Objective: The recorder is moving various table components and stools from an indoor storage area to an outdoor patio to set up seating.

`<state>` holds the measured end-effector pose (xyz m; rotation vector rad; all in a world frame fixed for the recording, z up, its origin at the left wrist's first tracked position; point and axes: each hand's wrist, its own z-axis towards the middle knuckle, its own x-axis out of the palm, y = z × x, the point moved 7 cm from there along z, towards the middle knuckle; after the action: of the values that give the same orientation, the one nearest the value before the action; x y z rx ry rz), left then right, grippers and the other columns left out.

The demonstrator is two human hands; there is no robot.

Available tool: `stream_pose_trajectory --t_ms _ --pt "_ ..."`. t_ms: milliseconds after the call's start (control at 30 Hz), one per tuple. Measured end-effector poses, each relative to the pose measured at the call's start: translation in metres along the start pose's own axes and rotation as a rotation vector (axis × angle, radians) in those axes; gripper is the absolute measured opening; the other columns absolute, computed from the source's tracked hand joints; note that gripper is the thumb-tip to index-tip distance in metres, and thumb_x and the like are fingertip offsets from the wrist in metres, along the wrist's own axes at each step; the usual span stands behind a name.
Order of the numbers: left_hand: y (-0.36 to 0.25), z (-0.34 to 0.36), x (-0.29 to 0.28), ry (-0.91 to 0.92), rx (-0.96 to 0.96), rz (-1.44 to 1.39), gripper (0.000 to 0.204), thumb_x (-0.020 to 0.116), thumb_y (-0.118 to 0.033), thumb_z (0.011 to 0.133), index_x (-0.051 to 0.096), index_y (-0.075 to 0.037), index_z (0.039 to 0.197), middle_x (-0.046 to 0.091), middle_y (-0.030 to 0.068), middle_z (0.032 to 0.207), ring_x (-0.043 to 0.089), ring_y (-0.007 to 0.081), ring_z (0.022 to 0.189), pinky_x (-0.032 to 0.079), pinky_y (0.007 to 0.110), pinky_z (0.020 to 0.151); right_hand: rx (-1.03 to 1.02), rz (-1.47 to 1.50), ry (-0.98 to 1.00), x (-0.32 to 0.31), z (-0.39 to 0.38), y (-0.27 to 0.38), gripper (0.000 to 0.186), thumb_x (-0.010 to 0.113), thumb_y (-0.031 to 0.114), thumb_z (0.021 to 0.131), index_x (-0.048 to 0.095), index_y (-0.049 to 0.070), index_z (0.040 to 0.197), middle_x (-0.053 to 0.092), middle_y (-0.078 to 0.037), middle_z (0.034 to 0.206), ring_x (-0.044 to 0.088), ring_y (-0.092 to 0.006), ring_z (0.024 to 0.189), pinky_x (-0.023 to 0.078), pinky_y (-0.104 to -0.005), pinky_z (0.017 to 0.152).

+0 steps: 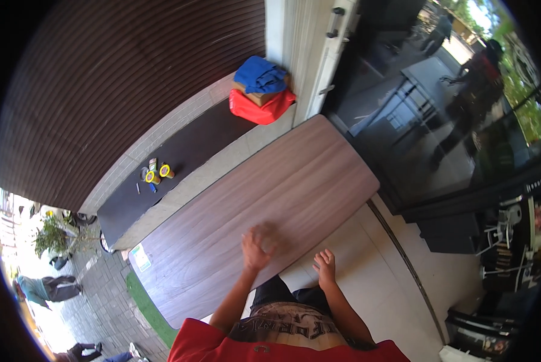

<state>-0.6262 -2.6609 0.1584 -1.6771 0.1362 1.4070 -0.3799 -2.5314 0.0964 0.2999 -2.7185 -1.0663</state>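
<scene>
One empty left hand is hovering, loosely spread, at six o'clock over the wood-grain table spanning eight to two, the empty right hand hanging half-curled at five, apparently slack with nothing to hold.

Table is bordered on far side by ledge, ledge backed by shutter. Two tubs set toward ledge's left; cloth stacked on box at its right end. Glass panel mounted right of table. Left hand held over table, right hand just off near edge.
</scene>
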Motion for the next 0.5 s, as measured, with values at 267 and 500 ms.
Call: stream_pose_trajectory --t_ms 267,500 --pt "-0.1 -0.056 0.1 0.143 -0.001 0.214 0.073 0.075 -0.033 0.069 0.042 -0.022 0.133 0.03 0.0045 0.146 0.02 0.0304 0.137 0.015 0.06 0.105 -0.06 -0.028 -0.104 -0.247 -0.043 -0.028 0.037 0.061 0.021 0.086 0.049 0.008 0.119 0.056 -0.006 0.111 0.059 -0.0196 0.095 0.048 -0.0364 0.077" --pt "-0.182 -0.053 0.146 0.012 0.314 -0.104 0.018 0.066 -0.017 0.074 0.061 -0.009 0.09 0.061 0.0103 0.095 0.057 0.0311 0.09 0.044 0.043 0.08 -0.005 0.213 -0.472 -0.442 -0.126 -0.083 0.03 0.058 0.026 0.086 0.054 0.008 0.11 0.065 -0.008 0.104 0.063 -0.0197 0.085 0.048 -0.0322 0.07"
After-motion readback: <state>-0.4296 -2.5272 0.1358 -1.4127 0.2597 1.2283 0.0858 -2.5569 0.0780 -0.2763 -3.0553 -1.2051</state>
